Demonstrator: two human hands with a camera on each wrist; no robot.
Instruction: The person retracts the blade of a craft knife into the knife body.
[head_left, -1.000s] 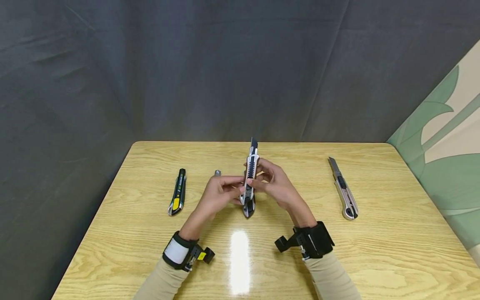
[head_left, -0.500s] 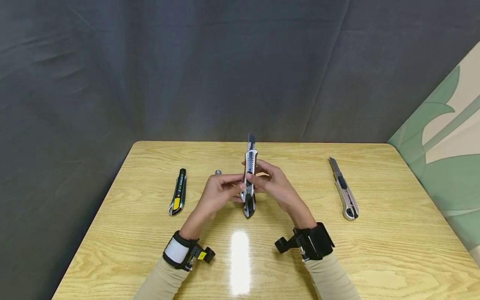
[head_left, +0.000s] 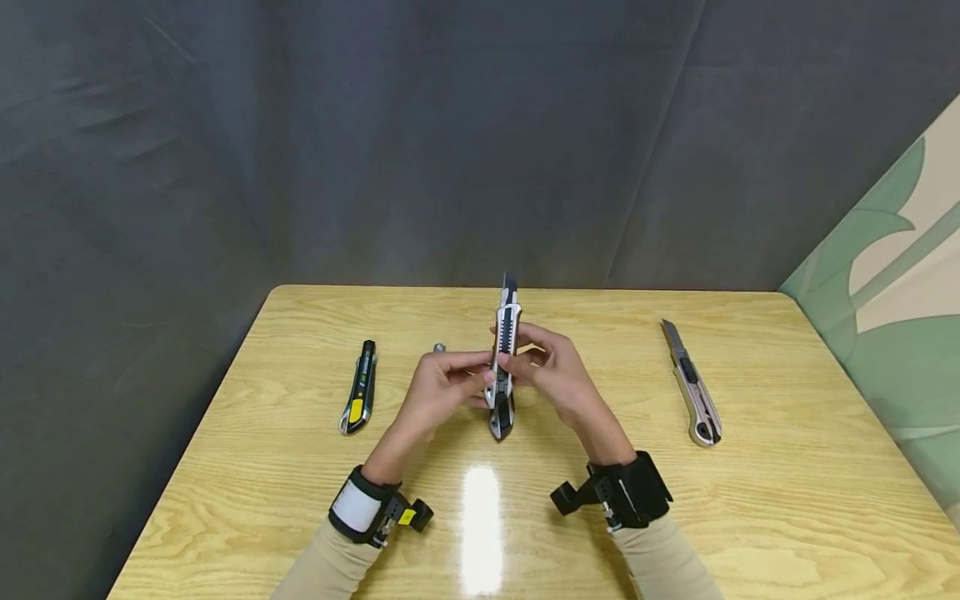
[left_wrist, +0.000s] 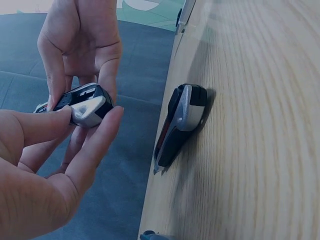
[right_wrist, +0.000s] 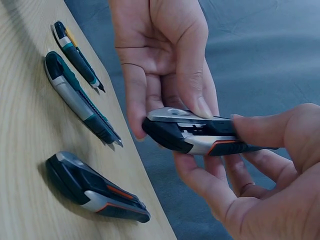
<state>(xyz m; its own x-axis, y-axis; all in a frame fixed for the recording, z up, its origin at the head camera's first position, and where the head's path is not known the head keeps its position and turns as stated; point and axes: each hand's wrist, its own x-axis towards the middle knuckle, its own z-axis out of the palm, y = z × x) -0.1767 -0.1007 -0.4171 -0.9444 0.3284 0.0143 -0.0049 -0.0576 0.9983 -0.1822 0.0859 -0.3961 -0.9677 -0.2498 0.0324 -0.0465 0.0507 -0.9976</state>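
Observation:
A silver-and-black snap-off utility knife [head_left: 507,329] is held above the table with its blade extended, pointing away from me. My left hand [head_left: 438,387] pinches its rear end between thumb and fingers, as the left wrist view also shows. From the other side my right hand [head_left: 558,375] grips the handle, its thumb on the top face near the slider. Beneath lies a similar black utility knife with orange trim [right_wrist: 95,190], partly hidden by the held one in the head view. A green-and-silver utility knife [right_wrist: 80,100] lies mostly hidden behind the left hand in the head view.
On the left of the wooden table [head_left: 247,500] lies a black utility knife with a yellow part [head_left: 358,387]. A grey utility knife [head_left: 693,383] with its blade out lies at the right. A dark curtain [head_left: 480,142] hangs behind the table.
The held knife tilts and shifts only slightly, with the right thumb moving along with it. Both hands keep their hold, and the knives on the table stay in place.

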